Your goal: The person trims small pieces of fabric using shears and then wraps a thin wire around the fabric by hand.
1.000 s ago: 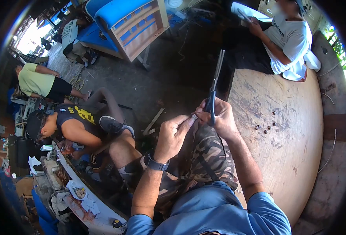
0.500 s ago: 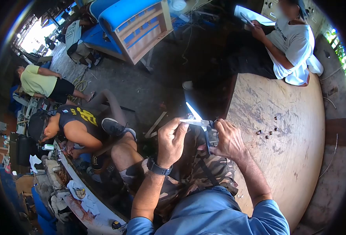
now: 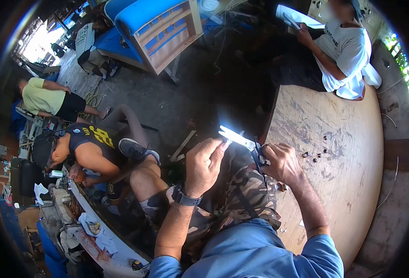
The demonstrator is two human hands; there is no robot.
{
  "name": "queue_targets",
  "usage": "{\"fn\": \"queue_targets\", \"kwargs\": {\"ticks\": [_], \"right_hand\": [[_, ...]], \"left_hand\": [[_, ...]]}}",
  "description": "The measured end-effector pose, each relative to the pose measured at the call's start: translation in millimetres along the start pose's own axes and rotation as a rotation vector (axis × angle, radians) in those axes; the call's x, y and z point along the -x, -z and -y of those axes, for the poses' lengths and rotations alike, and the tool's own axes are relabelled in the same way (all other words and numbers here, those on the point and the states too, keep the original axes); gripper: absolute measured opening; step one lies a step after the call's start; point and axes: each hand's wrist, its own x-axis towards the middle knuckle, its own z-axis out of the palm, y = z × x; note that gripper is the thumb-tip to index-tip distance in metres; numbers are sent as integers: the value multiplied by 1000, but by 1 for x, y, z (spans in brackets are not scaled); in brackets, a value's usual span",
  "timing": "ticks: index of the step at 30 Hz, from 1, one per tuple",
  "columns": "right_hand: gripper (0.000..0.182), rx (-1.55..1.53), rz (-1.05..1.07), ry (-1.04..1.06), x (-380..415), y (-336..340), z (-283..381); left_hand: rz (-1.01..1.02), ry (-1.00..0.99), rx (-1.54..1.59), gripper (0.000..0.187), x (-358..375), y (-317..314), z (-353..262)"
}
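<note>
My right hand [image 3: 284, 163] grips a pair of scissors [image 3: 241, 140] by dark handles, above my camouflage-clad lap. The shiny blades point left, nearly closed, with a narrow gap at their tips. Just under the blade tips my left hand [image 3: 203, 164] is closed in a pinch, thumb against fingers. Glare hides whatever small piece sits between those fingertips. A dark watch [image 3: 186, 198] is strapped to my left wrist.
To my right is a wooden tabletop [image 3: 329, 185] with several small dark pieces [image 3: 315, 154]. One person [image 3: 348, 51] sits at its far end; another [image 3: 98, 146] bends over a cluttered bench [image 3: 112, 255] at left. A blue-padded wooden frame [image 3: 167, 37] stands behind.
The scissor blades, spread wide before, have come almost together. My right hand has shifted slightly right, and its fingers have closed up on the handles. My left hand stays nearly in place.
</note>
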Motion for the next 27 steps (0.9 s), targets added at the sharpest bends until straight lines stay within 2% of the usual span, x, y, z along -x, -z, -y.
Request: {"fn": "queue_targets", "kwargs": {"ticks": [3, 6, 7, 8, 10, 12, 13, 15, 18, 21, 24, 27], "right_hand": [[52, 32, 31, 2, 5, -1, -5], [46, -302, 104, -407, -3, 8, 8], [34, -530, 43, -428, -4, 3, 5], [32, -710, -61, -428, -8, -2, 8], [28, -1067, -285, -418, -29, -11, 29], [29, -1319, -390, -412, -38, -33, 35], [27, -1457, -369, -407, -42, -38, 38], [27, -1460, -340, -404, -43, -41, 39], [27, -1476, -306, -424, -43, -40, 40], [26, -1521, -235, -446, -42, -30, 33], [25, -1421, -191, -405, -45, -23, 38], [26, -1461, -266, -350, -47, -32, 38]], "left_hand": [[13, 44, 11, 13, -2, 5, 2], [48, 217, 218, 20, -3, 2, 0], [66, 293, 319, 24, -2, -2, -1], [87, 371, 421, 28, -1, -5, -3], [150, 410, 434, 33, 2, -8, -3], [197, 430, 446, 35, 3, -11, -2], [213, 436, 453, 35, 4, -12, -1], [243, 462, 447, 35, 6, -12, -5], [250, 388, 388, 37, 3, -10, -9], [347, 416, 520, 40, 2, 3, -2], [352, 446, 548, 43, -2, 9, -4], [373, 472, 567, 43, -2, 12, -4]]}}
